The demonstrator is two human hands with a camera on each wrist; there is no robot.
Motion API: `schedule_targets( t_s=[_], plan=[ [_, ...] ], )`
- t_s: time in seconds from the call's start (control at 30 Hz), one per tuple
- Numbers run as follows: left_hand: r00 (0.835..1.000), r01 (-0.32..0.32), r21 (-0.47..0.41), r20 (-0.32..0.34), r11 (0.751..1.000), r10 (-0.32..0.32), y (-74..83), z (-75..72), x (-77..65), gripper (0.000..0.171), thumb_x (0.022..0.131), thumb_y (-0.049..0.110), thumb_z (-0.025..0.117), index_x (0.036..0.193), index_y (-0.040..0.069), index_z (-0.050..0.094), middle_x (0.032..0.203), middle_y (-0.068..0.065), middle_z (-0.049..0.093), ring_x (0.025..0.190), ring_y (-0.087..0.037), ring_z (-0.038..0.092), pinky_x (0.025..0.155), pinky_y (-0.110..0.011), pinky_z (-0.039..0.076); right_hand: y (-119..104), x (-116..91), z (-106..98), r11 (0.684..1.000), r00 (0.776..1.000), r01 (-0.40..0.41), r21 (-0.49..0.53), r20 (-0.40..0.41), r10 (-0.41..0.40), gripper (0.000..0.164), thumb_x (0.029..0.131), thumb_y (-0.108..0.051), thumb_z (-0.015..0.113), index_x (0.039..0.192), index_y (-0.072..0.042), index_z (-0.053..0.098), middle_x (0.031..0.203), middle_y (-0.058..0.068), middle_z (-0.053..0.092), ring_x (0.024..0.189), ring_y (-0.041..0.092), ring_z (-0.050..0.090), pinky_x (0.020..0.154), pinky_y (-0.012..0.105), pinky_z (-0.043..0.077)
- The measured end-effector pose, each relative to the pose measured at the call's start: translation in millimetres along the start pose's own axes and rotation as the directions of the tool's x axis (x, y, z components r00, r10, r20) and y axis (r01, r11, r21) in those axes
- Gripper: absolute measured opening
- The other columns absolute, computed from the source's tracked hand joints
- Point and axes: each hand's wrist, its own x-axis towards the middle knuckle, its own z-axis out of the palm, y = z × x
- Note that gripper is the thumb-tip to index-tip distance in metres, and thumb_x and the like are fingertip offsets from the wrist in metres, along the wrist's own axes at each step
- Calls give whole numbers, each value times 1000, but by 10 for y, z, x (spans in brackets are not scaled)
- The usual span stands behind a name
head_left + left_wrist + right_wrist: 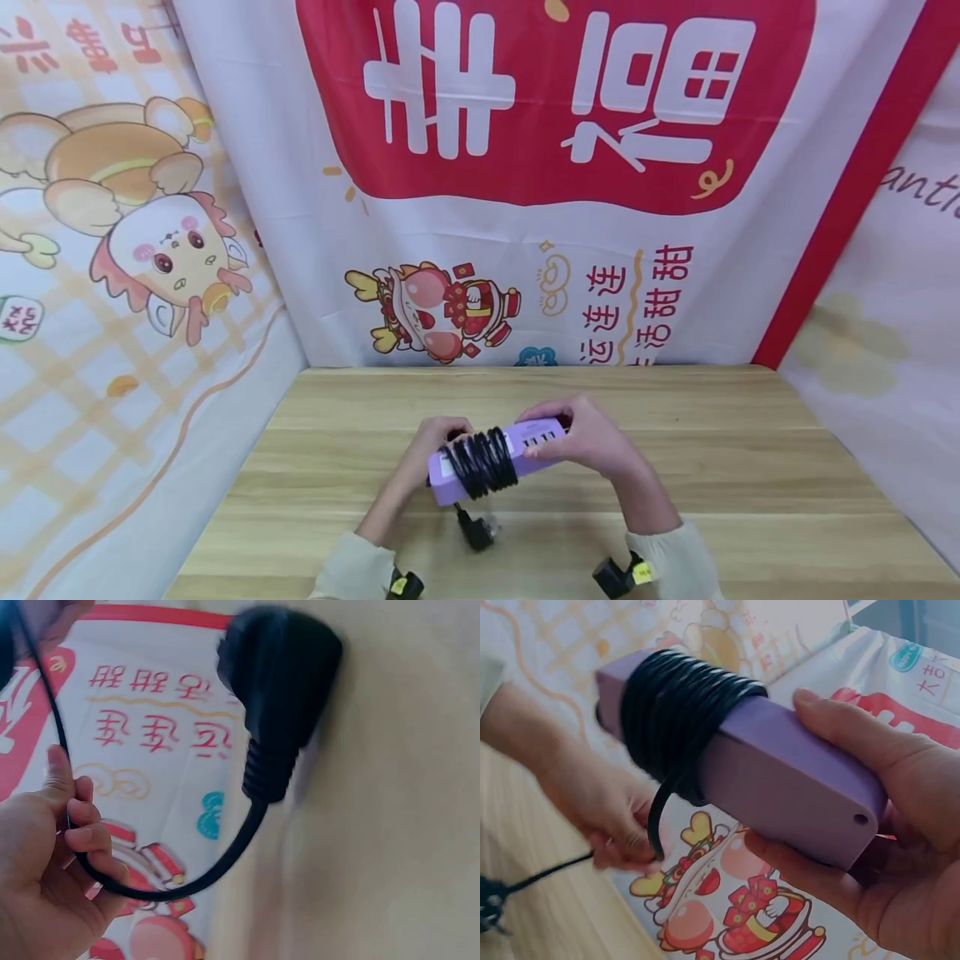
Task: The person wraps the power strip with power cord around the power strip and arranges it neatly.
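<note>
A purple power strip [538,442] is held above the wooden table, with its black cord [480,463] wound in several turns around one end. My right hand [588,437] grips the bare end, thumb on one side and fingers on the other, as the right wrist view [922,795] also shows. Behind the wound end, my left hand [431,450] is partly hidden in the head view. In the left wrist view, that hand [56,862] has its fingers curled round the loose cord. From it the cord loops to a black plug [285,675], which hangs below the strip.
Under the hands lies a light wooden tabletop [360,400]. A white cloth with red printing [450,225] stands behind it, and patterned cloths [150,375] flank both sides. Small black wrist cameras [613,577] sit at the cuffs.
</note>
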Motion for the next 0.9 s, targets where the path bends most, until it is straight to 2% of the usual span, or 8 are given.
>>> schedule_targets(
  t_s=[0.03, 0.1, 0.27, 0.43, 0.53, 0.67, 0.8, 0.9],
  plan=[
    [1000, -6, 36, 5, 999, 6, -8, -15, 36, 14, 94, 9, 64, 82, 11, 71, 75, -5, 70, 68, -3, 59, 66, -22, 52, 4, 9, 9, 1000, 999, 14, -21, 29, -13, 36, 74, -23, 87, 107, -12, 76, 100, 9, 74, 86, 23, 64, 69, 33, 57],
    [999, 51, 59, -10, 997, -51, 15, -50, 61, 12, 92, 15, 69, 80, 14, 72, 72, 1, 69, 65, 3, 54, 61, -18, 48, 15, 29, 30, 997, 997, 32, -75, 78, -26, 36, 74, -28, 87, 106, -16, 77, 100, 5, 75, 84, 21, 64, 68, 31, 57],
    [990, 138, 86, -11, 987, -138, 165, -111, 83, 17, 90, 25, 73, 77, 15, 72, 65, -1, 62, 56, -1, 47, 50, -19, 43, 56, 65, 83, 979, 988, 57, -196, 150, -28, 38, 72, -35, 89, 105, -20, 77, 98, -2, 75, 78, 15, 65, 66, 28, 56],
    [991, 136, 157, -36, 978, -132, 329, -113, 79, 18, 90, 29, 72, 76, 17, 72, 63, 5, 60, 55, -1, 45, 51, -19, 41, 100, 70, 125, 969, 986, 43, -245, 167, -2, 38, 72, -37, 89, 104, -19, 76, 97, -3, 74, 80, 13, 64, 68, 27, 55],
    [990, 138, 218, -70, 966, -125, 415, -84, 73, 18, 89, 31, 72, 77, 17, 72, 65, 7, 63, 56, -2, 46, 52, -18, 42, 112, 52, 136, 964, 987, 33, -264, 163, 11, 38, 73, -38, 89, 105, -21, 76, 97, -5, 74, 80, 13, 63, 69, 26, 55],
    [986, 150, 294, -115, 944, -121, 472, -37, 67, 17, 89, 32, 72, 80, 17, 74, 71, 7, 69, 57, -2, 47, 54, -17, 42, 108, 55, 165, 948, 980, 85, -308, 199, -23, 42, 71, -43, 89, 105, -23, 76, 94, -9, 74, 76, 8, 63, 66, 24, 53],
    [984, 150, 306, -134, 940, -113, 502, -20, 70, 14, 88, 29, 74, 82, 16, 75, 73, 6, 70, 58, -3, 49, 54, -17, 44, 117, 86, 208, 936, 967, 134, -325, 248, -53, 45, 69, -46, 89, 106, -23, 76, 91, -12, 73, 72, 4, 62, 62, 22, 52],
    [985, 142, 298, -134, 944, -106, 521, -26, 75, 15, 89, 29, 73, 83, 16, 75, 74, 6, 71, 59, -4, 50, 54, -18, 45, 143, 99, 215, 933, 974, 119, -340, 222, -43, 46, 68, -46, 90, 105, -22, 76, 89, -12, 73, 72, 4, 62, 62, 22, 52]
  ],
)
